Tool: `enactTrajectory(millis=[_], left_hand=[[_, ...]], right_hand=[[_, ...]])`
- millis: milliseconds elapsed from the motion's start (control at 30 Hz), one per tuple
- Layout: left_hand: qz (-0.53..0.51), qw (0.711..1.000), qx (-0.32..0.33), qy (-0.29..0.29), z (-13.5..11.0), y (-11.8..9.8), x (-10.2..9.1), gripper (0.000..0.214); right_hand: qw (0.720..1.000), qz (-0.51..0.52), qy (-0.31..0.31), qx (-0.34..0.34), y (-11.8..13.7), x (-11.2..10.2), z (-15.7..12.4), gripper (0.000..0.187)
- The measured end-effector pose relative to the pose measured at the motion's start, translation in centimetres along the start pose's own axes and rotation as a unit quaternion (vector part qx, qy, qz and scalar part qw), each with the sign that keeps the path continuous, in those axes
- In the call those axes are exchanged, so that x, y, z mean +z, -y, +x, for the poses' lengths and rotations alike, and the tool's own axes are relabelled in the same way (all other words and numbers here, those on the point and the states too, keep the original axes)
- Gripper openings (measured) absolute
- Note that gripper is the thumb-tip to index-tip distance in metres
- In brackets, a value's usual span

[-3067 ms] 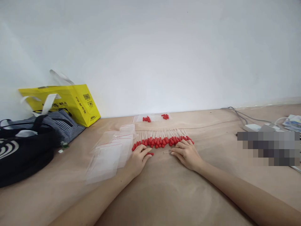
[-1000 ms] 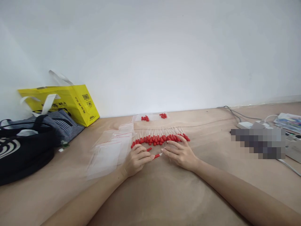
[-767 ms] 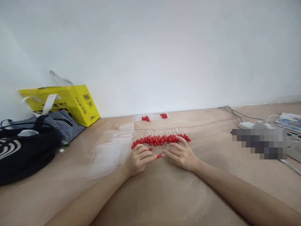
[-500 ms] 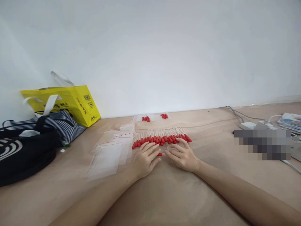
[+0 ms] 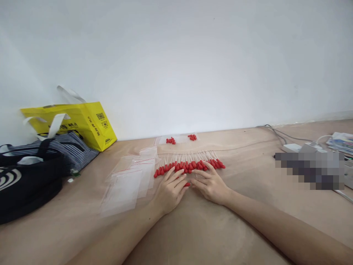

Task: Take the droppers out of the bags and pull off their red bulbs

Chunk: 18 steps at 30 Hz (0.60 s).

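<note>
A row of thin clear droppers with red rubber bulbs point(image 5: 190, 165) lies side by side on the tan table point(image 5: 193, 228), bulbs toward me. My left hand point(image 5: 170, 188) rests flat on the table just below the row, fingers stretched out and apart. My right hand point(image 5: 210, 184) lies flat beside it, fingers spread, fingertips touching the bulbs. One red-bulbed dropper point(image 5: 187, 184) lies between the fingertips of both hands; neither hand grips it.
A stack of clear zip bags with red seal lines point(image 5: 129, 180) lies left of the row. A filled bag with red bulbs point(image 5: 180, 138) sits by the wall. Yellow bag point(image 5: 79, 121) and striped and black bags point(image 5: 33, 165) stand far left. Cables and a white box point(image 5: 295, 147) are at right.
My left hand pinched a red-bulbed dropper a second ago; it has since opened and laid flat, and the dropper lies on the table between both hands. The right hand barely moved.
</note>
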<state>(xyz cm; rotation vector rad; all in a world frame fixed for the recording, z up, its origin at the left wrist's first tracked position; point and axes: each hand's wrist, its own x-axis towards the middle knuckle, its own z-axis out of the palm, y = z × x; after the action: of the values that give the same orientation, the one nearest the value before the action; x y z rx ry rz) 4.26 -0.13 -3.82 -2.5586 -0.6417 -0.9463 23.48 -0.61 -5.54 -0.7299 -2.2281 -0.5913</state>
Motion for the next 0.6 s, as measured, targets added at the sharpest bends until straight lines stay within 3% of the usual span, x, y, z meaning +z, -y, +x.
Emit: enactTrajectory(millis=[600], left_hand=[[0.009, 0.999, 0.036, -0.003, -0.04, -0.14, -0.23, 0.017]], right_hand=[[0.999, 0.020, -0.013, -0.044, -0.17, -0.48, -0.40, 0.020]])
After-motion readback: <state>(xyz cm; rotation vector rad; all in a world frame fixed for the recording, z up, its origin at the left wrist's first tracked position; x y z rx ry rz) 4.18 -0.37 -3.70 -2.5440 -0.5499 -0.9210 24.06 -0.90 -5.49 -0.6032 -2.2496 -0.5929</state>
